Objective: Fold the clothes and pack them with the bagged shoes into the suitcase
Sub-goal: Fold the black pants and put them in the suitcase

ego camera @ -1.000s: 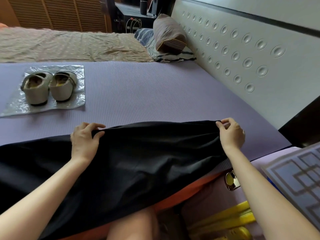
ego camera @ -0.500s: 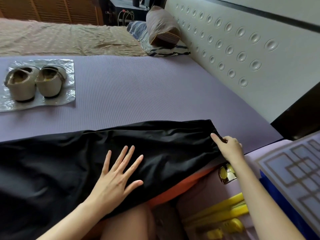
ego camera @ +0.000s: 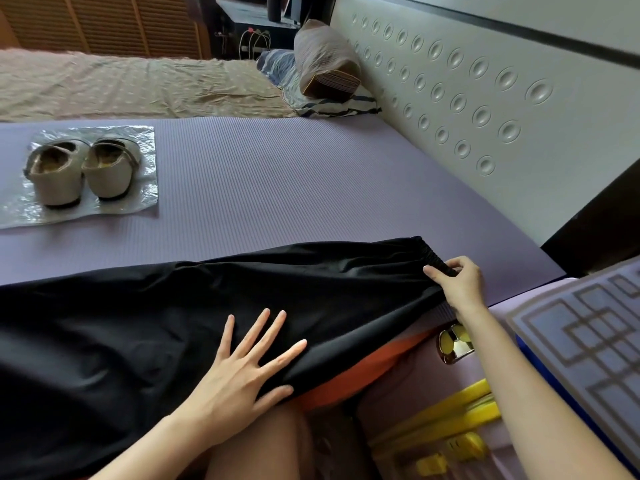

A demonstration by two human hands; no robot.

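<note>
A black garment lies spread across the near part of the purple mat, its elastic waistband at the right end. My left hand lies flat on the cloth with fingers spread. My right hand pinches the waistband edge at the garment's right end. A pair of beige shoes stands on a clear plastic bag at the far left of the mat. The open suitcase, lilac with a patterned lining and yellow handle bars, sits at the lower right.
An orange cloth shows under the garment's near edge. A white padded headboard runs along the right. Pillows and a beige bedspread lie beyond the mat.
My left hand let go of the garment's far edge and came down flat onto the cloth. My right hand moved down to the waistband's near corner, still pinching it.
</note>
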